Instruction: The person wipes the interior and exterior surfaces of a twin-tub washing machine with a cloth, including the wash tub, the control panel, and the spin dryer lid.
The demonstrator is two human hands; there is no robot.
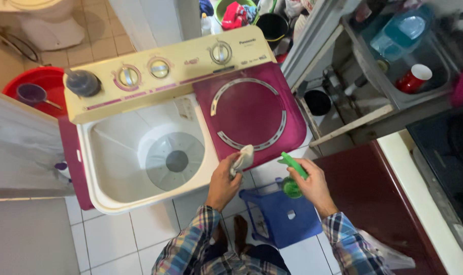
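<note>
From my remote seat I see the left hand (222, 182) pinching a small pale cloth (242, 159) between thumb and fingers, held just above the front edge of the twin-tub washing machine (89, 168), where the open white wash tub (150, 153) meets the magenta spinner lid (252, 109). The right hand (313, 186) is curled around a green spray bottle (293, 175) (its nozzle points toward the cloth), and it hovers over a blue plastic stool (285, 216) standing on the white tiled floor (119, 239).
</note>
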